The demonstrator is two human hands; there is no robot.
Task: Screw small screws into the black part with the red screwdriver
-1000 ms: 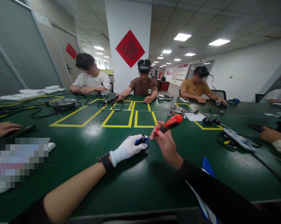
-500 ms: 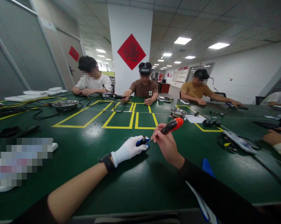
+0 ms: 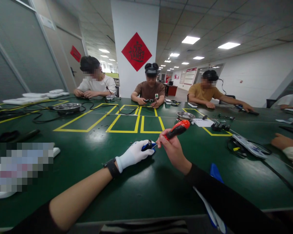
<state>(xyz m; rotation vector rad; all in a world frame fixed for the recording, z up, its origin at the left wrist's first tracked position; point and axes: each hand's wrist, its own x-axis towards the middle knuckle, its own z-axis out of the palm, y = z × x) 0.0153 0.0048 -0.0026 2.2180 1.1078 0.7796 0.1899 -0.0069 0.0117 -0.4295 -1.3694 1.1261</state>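
Note:
My left hand [image 3: 136, 153], in a white glove with blue fingers, is closed round a small black cylindrical part with a metal top [image 3: 150, 144] and holds it low over the table. My bare right hand [image 3: 170, 146] grips a screwdriver [image 3: 177, 129] with a red and black handle. Its handle tilts up to the right, while its thin shaft slants down to the left, to the part at my left fingertips. Whether the tip touches the part I cannot tell. Beneath my right forearm lies a white and blue glove [image 3: 215, 174], partly covered by the sleeve.
The green table [image 3: 136, 201] carries yellow tape outlines. Metal bowls [image 3: 67, 107] stand left and right, the right one beside a paper [image 3: 202, 122] and several black parts [image 3: 220, 126]. A power strip [image 3: 248, 146] with cables lies right. Several people sit around the table.
The screwdriver's handle has tipped slightly lower and left, with my right hand. My left hand stays put. The person opposite has brought both hands together around a dark object.

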